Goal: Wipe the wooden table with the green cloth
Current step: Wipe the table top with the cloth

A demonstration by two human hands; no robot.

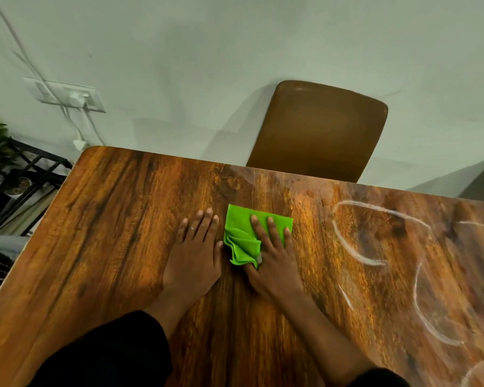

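Your right hand (274, 255) lies flat, fingers spread, pressing the folded bright-green cloth (248, 237) at frame centre on the brown wood-grain desk (118, 219). Left hand (194, 252) flat, empty, just beside it. White curved smears (375, 238), prob. chalk, lie to frame right, nearer your right hand.

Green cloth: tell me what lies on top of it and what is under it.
The right hand presses flat on the green cloth, fingers spread. Under it lies the wooden table; the patch it covers is hidden, so any marks there cannot be seen.
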